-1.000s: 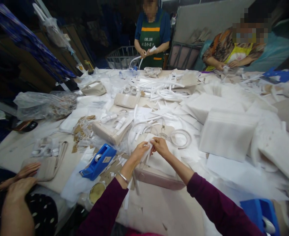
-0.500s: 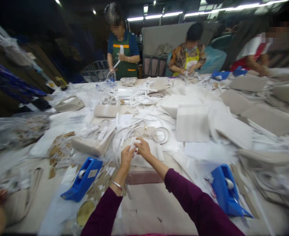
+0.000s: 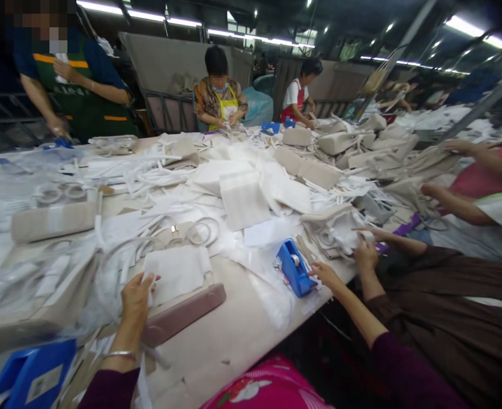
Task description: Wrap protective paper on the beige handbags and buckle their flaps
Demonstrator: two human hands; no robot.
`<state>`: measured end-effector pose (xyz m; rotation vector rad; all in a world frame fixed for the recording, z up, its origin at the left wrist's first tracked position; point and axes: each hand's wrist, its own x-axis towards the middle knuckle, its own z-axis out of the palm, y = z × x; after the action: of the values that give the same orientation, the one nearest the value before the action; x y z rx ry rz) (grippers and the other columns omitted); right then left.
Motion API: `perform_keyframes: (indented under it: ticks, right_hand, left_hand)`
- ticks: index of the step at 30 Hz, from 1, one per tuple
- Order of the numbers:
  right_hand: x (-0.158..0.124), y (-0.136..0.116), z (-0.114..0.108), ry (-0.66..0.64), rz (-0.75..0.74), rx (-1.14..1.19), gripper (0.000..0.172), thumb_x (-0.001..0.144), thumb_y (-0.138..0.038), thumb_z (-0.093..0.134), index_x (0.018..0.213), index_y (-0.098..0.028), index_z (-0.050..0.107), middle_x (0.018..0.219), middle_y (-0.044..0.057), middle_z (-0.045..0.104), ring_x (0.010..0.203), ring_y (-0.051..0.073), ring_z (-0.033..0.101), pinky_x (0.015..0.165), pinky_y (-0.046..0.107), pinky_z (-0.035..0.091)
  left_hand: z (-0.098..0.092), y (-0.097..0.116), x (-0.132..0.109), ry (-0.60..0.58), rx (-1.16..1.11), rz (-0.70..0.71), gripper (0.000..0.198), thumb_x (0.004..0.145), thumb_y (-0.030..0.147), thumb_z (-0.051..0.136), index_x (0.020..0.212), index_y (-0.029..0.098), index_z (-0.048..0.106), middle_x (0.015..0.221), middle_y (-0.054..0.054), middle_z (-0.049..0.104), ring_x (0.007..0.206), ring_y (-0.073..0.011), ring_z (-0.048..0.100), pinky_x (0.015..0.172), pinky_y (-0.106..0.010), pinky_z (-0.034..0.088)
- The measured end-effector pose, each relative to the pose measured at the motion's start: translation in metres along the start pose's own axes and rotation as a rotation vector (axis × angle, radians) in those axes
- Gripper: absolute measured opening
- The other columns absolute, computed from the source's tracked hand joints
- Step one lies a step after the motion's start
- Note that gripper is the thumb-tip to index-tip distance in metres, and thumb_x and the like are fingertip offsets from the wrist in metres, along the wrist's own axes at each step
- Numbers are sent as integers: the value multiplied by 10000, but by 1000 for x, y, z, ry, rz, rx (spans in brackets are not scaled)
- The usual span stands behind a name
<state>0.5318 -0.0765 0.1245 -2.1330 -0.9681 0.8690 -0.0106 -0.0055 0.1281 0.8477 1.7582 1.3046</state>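
My left hand (image 3: 136, 295) has its thumb and fingers closed on the left edge of a white padding sheet (image 3: 178, 275). The sheet covers most of a beige handbag lying flat, whose brownish-pink base (image 3: 185, 315) faces me. A gold clasp (image 3: 174, 229) and looped handles (image 3: 203, 232) show beyond the sheet. My right hand (image 3: 327, 276) is stretched out to the right, its fingers extended at the front end of a blue tape dispenser (image 3: 294, 267). I cannot make out any tape at the fingertips.
Another blue tape dispenser (image 3: 29, 375) stands at lower left. Beige bags (image 3: 54, 221) and white sheets (image 3: 244, 199) are piled across the table. A co-worker's hands (image 3: 365, 250) handle a wrapped bag close to my right. More people work around the far side.
My view has turned right. My hands, together above the bag before, are now apart: the right has moved to the right-hand tape dispenser, the left to the padding sheet's left edge.
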Motion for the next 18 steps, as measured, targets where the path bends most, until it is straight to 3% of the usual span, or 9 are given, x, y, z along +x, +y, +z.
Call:
perform_keyframes:
  ticks: [3, 7, 12, 18]
  right_hand:
    - [-6, 21, -9, -152, 76, 43, 348, 727, -328, 529, 995, -130, 630, 693, 61, 701, 696, 205, 644, 628, 306, 476]
    - [-13, 25, 3, -209, 50, 170, 383, 680, -305, 616, 1014, -119, 622, 606, 38, 662, 609, 190, 631, 588, 300, 489]
    - [-9, 23, 11, -122, 101, 171, 357, 552, -212, 678, 893, -114, 641, 470, -36, 558, 518, 161, 571, 549, 279, 469]
    - [-36, 49, -12, -44, 82, 194, 328, 548, -316, 651, 810, -119, 664, 474, -20, 564, 508, 156, 548, 561, 281, 434]
  left_hand:
    - [3, -2, 1, -2, 26, 14, 387, 556, 392, 655, 836, 126, 642, 689, -10, 632, 482, -72, 426, 407, -174, 308]
    - [5, -2, 0, -1, 25, 16, 403, 553, 385, 659, 855, 118, 645, 689, -8, 630, 474, -62, 420, 412, -170, 319]
    - [8, 1, -3, -16, 44, 17, 389, 568, 390, 651, 853, 126, 636, 676, 6, 624, 458, -52, 405, 400, -159, 302]
    - [12, 2, -5, 60, -1, 19, 460, 553, 314, 689, 954, 160, 522, 640, 15, 634, 466, -74, 473, 442, -171, 373]
